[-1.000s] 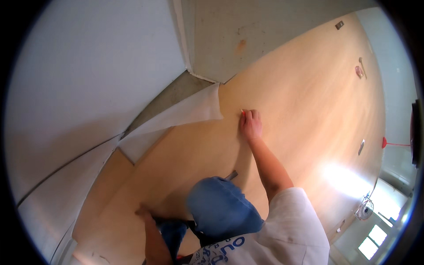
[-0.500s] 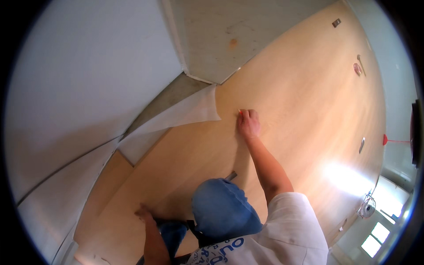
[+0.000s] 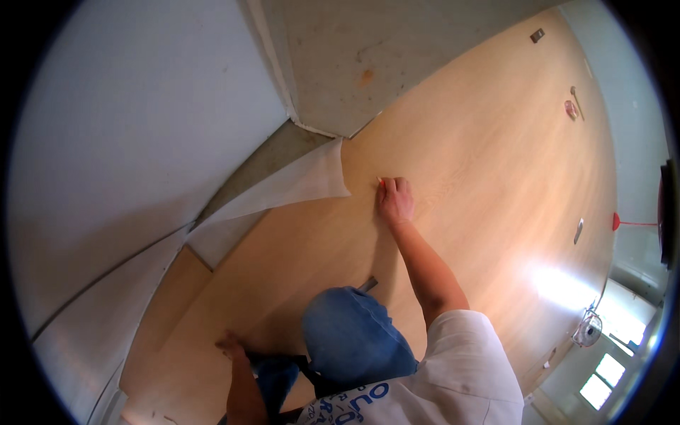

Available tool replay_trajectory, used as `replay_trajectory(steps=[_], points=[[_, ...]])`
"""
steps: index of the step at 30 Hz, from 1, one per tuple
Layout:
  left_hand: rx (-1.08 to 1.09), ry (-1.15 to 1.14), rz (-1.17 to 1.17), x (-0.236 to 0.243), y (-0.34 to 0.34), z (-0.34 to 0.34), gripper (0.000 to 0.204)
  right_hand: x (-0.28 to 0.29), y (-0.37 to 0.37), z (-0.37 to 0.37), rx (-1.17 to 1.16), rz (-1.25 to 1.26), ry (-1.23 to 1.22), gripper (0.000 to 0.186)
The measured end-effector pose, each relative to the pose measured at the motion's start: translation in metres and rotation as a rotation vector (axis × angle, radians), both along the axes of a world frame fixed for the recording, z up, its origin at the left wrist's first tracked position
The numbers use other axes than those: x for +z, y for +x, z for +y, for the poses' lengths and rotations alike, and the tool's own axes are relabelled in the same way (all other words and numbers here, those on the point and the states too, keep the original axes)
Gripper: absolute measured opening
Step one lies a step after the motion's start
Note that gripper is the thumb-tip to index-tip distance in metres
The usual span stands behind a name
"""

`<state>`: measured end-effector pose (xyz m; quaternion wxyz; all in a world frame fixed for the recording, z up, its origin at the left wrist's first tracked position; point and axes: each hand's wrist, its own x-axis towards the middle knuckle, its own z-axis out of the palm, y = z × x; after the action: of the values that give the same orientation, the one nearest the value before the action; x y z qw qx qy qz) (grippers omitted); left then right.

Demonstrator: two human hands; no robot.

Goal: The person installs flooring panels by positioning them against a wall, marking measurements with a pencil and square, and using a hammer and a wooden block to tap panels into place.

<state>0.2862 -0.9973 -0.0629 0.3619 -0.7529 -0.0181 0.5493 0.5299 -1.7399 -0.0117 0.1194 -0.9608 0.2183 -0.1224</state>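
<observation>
red-orange stick pointing up and left from the right hand's pinch

the right hand (image 3: 395, 202) is closing its fingers around a small red-orange stick (image 3: 382, 183), leaving only a pale tip and a little colour showing. the stick's visible end is pointing up and left, away from the forearm, just above the wood-look floor (image 3: 460, 156); whether the tip is touching, i cannot tell. the hand is hiding the rest of its length. a loose white sheet (image 3: 304, 178) is lying left of this grip, its long axis running from lower left to upper right and its free end facing the stick, near but apart. the left hand (image 3: 229, 345) is resting farther off at lower left, fingers loosely spread on the floor, nothing visibly held.
</observation>
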Motion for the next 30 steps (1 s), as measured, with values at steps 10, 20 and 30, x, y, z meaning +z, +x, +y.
replay_trajectory(steps=[10, 20, 30], points=[[1.357, -0.525, -1.257, 0.027, -0.012, -0.061, 0.113, -0.045, -0.009, -0.014, 0.056, 0.064, 0.042, 0.018], [1.265, -0.264, -0.986, 0.118, 0.016, -0.135, 0.111, 0.018, -0.047, -0.033, -0.059, 0.233, -0.088, 0.039], [0.978, -0.379, -1.422, 0.061, -0.012, -0.153, 0.108, 0.021, -0.025, -0.009, -0.031, 0.217, -0.082, 0.044]])
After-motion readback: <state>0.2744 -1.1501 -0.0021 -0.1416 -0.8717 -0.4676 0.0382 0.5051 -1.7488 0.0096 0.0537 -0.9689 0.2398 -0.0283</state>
